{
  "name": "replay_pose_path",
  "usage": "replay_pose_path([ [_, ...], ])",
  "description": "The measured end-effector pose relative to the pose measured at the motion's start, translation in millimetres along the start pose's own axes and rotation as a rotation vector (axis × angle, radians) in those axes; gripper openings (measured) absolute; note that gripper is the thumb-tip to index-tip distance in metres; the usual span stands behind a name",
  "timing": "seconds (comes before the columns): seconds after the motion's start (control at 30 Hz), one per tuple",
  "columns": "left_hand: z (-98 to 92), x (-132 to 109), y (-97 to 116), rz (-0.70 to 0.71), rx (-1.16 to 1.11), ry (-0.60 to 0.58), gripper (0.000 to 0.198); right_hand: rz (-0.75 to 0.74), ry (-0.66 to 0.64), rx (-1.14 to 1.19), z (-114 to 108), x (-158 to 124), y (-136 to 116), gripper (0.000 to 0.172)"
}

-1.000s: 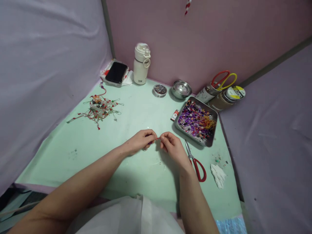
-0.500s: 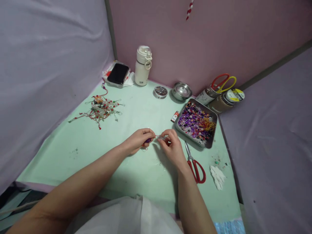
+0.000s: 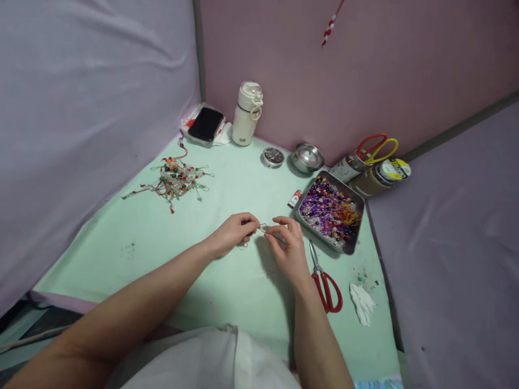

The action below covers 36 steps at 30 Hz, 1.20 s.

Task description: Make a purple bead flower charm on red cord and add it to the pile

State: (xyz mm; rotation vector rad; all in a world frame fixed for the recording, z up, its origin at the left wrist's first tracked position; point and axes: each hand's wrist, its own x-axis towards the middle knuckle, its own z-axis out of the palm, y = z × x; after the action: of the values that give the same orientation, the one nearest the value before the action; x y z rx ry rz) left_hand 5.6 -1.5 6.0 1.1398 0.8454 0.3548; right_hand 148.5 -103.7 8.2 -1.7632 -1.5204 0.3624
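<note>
Red cord [image 3: 263,225] at frame centre: left hand [image 3: 233,231] pinching it, right hand [image 3: 289,247] loosely curled, grip unclear.
Scissors [image 3: 320,270] lie beside the right wrist; tray [image 3: 352,242] of beads [image 3: 326,206] right of centre.

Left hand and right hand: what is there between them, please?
In the head view, a thin red cord spans the gap from the left hand to the right hand.

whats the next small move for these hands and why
I'd probably draw the thin red cord gently snug with the right hand: it looks bent and slack where it leaves the left hand, which is closed on it and something purple.
</note>
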Motion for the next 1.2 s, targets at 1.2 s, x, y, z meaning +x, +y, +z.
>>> replay_pose_path([
  [1.2, -0.3, -8, -1, 0.468, 0.388, -0.112, 0.014, 0.848, -0.367, 1.321, 6, 6, 1, 0.033],
])
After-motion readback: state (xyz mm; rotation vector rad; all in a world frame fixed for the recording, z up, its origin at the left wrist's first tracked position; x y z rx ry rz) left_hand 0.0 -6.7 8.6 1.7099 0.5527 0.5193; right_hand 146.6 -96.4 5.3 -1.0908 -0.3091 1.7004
